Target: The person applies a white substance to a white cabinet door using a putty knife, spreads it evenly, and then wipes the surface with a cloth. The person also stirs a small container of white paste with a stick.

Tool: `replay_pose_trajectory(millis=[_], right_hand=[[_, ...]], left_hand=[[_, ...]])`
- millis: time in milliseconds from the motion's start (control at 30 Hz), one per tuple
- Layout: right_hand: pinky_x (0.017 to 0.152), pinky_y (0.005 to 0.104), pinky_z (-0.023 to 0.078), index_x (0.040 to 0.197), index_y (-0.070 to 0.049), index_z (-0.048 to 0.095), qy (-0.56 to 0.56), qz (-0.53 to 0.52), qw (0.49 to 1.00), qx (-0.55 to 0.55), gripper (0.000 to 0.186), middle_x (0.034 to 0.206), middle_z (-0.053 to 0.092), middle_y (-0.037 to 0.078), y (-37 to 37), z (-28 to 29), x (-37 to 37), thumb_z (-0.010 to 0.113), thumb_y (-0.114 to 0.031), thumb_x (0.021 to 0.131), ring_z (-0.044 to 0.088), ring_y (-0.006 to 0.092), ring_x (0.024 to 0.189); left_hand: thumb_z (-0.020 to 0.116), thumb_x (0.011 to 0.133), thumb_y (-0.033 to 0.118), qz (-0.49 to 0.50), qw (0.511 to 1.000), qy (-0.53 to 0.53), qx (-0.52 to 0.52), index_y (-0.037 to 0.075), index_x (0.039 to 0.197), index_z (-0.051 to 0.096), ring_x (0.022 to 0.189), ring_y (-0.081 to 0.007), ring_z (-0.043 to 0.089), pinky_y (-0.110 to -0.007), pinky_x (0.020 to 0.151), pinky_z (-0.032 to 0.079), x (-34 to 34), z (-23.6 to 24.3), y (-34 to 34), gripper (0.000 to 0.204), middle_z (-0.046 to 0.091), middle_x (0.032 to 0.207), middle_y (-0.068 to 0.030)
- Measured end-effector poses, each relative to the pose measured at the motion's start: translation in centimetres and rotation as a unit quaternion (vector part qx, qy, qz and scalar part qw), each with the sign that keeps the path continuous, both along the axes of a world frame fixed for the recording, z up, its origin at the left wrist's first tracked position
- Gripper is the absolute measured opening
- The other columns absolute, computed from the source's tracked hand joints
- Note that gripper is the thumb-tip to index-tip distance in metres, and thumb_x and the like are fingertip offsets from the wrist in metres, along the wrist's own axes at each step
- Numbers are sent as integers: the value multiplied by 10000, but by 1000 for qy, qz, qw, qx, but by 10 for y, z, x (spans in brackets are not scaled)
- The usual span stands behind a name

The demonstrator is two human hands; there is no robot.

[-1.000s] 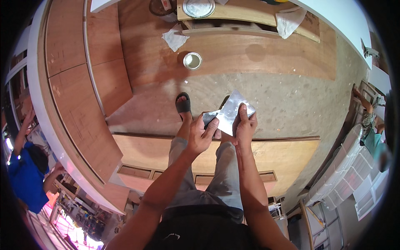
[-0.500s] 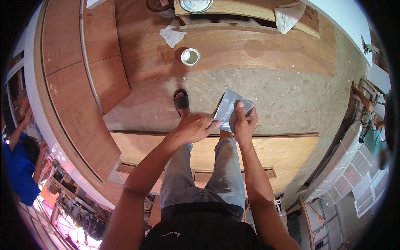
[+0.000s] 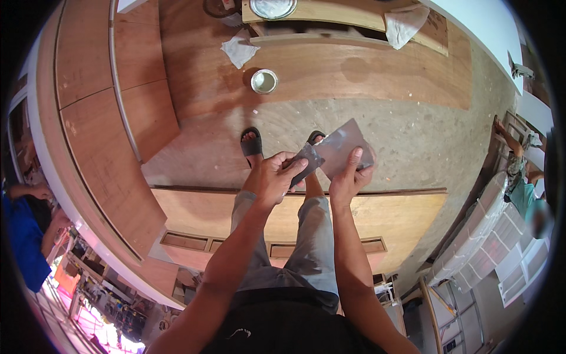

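Observation:
My left hand (image 3: 272, 177) grips a dark, flat scraper blade (image 3: 308, 163), thumb on top and fingers beneath. In my right hand (image 3: 351, 179) is a larger grey rectangular metal plate (image 3: 341, 144), pinched with the thumb on its face near the right edge. The blade's end meets or overlaps the left edge of the plate, where a little whitish paste shows. Both hands are held above my knees. Beyond them on the floor boards stands a round tin (image 3: 253, 82) with pale contents.
A wooden bench (image 3: 330, 16) at the far side carries a white-smeared round container (image 3: 273, 8) and a cloth (image 3: 407, 26). Another white cloth (image 3: 240, 49) lies near it. Wooden panels (image 3: 88, 141) rise at left. People work at far left (image 3: 23, 236) and right (image 3: 522, 194).
The dark blade now shows clearly in my left hand, at the plate's left edge. The plate has turned and shifted slightly right. My second sandalled foot has come into view.

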State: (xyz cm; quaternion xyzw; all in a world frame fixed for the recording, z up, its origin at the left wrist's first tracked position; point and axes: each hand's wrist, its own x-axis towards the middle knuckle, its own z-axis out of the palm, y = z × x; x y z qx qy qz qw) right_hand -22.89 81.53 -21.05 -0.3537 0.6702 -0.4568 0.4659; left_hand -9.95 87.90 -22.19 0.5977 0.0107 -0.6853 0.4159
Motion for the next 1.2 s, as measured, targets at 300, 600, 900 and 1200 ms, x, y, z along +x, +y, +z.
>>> replay_pose_trajectory(millis=[300, 600, 900, 1200], right_hand=[[795, 291, 503, 1098, 51, 651, 43, 330, 935, 119, 301, 927, 709, 102, 39, -6, -34, 595, -231, 1009, 630, 146, 860], [831, 351, 543, 1198, 4, 570, -305, -185, 879, 317, 269, 1106, 655, 115, 75, -76, -73, 570, -171, 994, 663, 221, 948], [930, 306, 493, 1306, 20, 518, -90, -64, 982, 151, 382, 1156, 649, 120, 59, -78, -37, 643, -128, 976, 625, 186, 1017], [967, 305, 457, 1205, 36, 575, -247, -87, 945, 195, 378, 1166, 653, 87, 27, -91, -41, 734, 13, 863, 612, 149, 1041]], left_hand=[[701, 931, 145, -109, 984, -139, -23, -48, 970, 647, 528, -122, 601, -261, 432, 418, 19, 22, -61, 204, 671, 814, -99], [635, 868, 71, -325, 736, -575, -150, -15, 1083, 619, 863, -434, 622, -444, 762, 513, 2, -77, -82, 232, 664, 921, -218], [742, 868, 89, -63, 993, -100, -23, -9, 1053, 677, 841, -100, 625, -283, 750, 506, 0, -70, -11, 219, 676, 883, -45], [873, 694, 301, -259, 826, -481, -138, 17, 1104, 622, 980, -347, 616, -431, 874, 491, 29, -71, -110, 559, 625, 1029, -186]])
